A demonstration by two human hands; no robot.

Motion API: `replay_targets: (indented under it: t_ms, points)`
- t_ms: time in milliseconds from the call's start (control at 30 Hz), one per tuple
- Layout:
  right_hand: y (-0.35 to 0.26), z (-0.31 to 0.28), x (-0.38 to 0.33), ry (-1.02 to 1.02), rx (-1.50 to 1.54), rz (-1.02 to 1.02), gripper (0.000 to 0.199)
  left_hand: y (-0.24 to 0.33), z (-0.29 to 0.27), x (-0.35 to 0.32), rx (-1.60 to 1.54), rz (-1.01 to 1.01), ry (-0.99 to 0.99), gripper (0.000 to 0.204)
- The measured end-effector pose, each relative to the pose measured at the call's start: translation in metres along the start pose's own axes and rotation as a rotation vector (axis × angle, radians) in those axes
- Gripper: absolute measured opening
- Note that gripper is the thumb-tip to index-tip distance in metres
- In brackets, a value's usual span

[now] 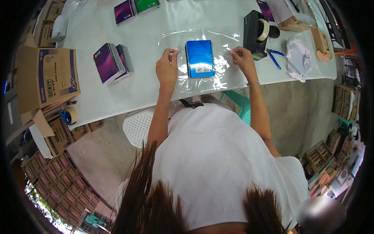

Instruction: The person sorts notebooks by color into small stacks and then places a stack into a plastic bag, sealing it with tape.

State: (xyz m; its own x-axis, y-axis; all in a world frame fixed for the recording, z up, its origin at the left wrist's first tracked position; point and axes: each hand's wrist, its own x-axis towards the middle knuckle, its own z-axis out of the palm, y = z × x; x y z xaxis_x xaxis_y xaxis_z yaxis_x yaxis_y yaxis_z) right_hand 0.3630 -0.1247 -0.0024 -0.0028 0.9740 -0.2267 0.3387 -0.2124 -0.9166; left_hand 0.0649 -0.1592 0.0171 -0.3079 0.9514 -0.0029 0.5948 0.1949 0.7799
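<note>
In front of me on the white-covered table lies a stack of blue spiral notebooks (199, 54), with wire binding along its sides and a small white label. Under and around it spreads a shiny clear plastic sheet (222, 84). To the left of the notebooks, my left hand (167, 70) is closed in a pinch on the plastic. My right hand (244, 64) pinches the plastic on the other side, thumb and fingers together. Neither hand touches the blue notebooks.
Purple notebooks (109, 62) stand stacked at left, beside an open cardboard box (58, 78). A black tape dispenser (255, 35), blue pliers (275, 58) and crumpled white wrapping (299, 58) lie at right. More purple (124, 11) and green notebooks (147, 4) sit at the far side.
</note>
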Motion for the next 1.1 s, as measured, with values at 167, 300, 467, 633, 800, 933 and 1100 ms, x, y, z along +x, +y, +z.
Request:
replay_targets:
  t_ms: [167,300,467,633,800,933,1100]
  points:
    - [-0.022,0.002,-0.010,0.009,-0.020,0.031,0.024,0.019,-0.007,-0.003,0.055,-0.046,-0.036,0.032]
    - [-0.021,-0.004,-0.007,-0.133,0.109,0.096,0.023,0.024,-0.004,-0.001,0.060,-0.037,-0.063,0.031]
    - [-0.042,0.016,-0.011,-0.210,0.216,0.088,0.023,0.028,0.000,0.001,0.127,-0.021,-0.144,0.031]
    - [-0.055,0.045,-0.011,-0.250,0.158,0.075,0.022,0.034,0.017,0.001,0.199,0.035,-0.213,0.032]
    - [-0.059,0.084,-0.015,0.002,-0.302,-0.261,0.019,0.039,0.038,-0.001,0.214,0.087,-0.236,0.027]
    - [-0.066,0.102,-0.018,0.024,-0.477,-0.193,0.014,0.035,0.053,-0.004,0.245,0.150,-0.206,0.019]
    - [-0.066,0.108,-0.021,0.013,-0.612,-0.138,0.013,0.039,0.047,-0.001,0.222,0.159,-0.285,0.015]
